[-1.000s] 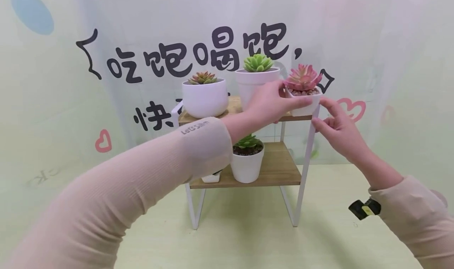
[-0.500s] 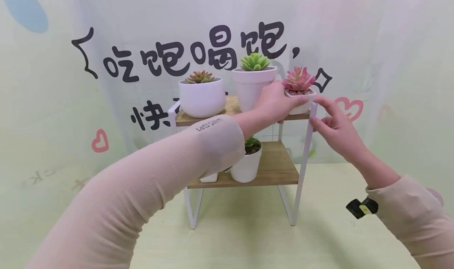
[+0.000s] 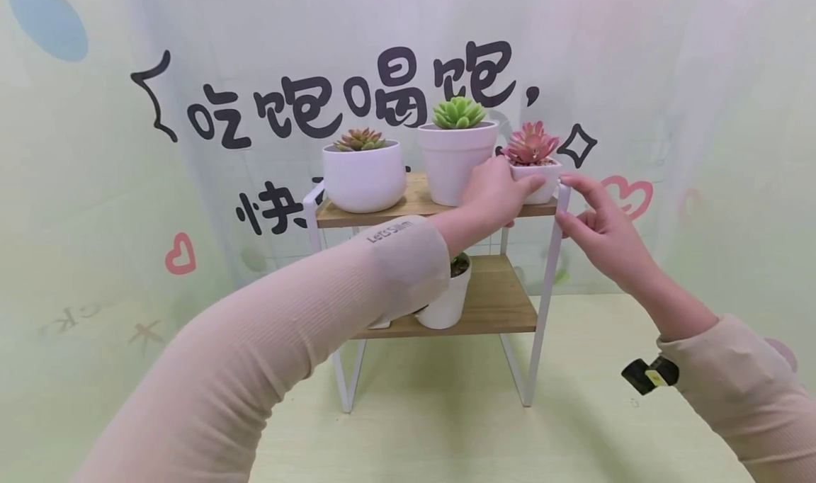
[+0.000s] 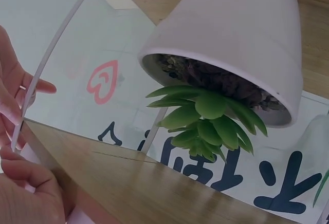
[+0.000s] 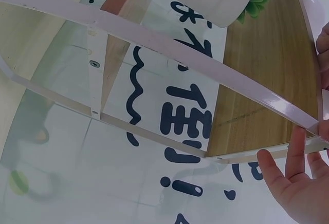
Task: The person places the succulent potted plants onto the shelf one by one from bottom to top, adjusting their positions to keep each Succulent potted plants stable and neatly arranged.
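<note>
My left hand (image 3: 494, 189) holds a small white square pot (image 3: 539, 183) with a pink succulent (image 3: 531, 144) in it, thumb across the pot's front. That pot sits at the right end of the stand's top shelf (image 3: 417, 201). With fingertips and thumb, my right hand (image 3: 605, 231) pinches the white metal frame (image 3: 561, 203) at the stand's right corner. Left of the held pot stand a white pot (image 3: 440, 161) with a green succulent (image 3: 459, 112) and a round white pot (image 3: 363, 178) with a reddish-green succulent (image 3: 360, 139). My left hand's far fingers are mostly hidden.
On the lower shelf (image 3: 500, 295) a white pot (image 4: 247, 34) holds a green plant (image 4: 205, 121). My left sleeve (image 3: 306, 299) covers part of it and of a smaller white pot (image 3: 380, 324). A printed curtain (image 3: 287, 30) hangs behind the stand.
The pink succulent's pot has moved slightly left and lower on the top shelf, nearer the middle pot, with my left hand on it. My right hand keeps its place at the corner.
</note>
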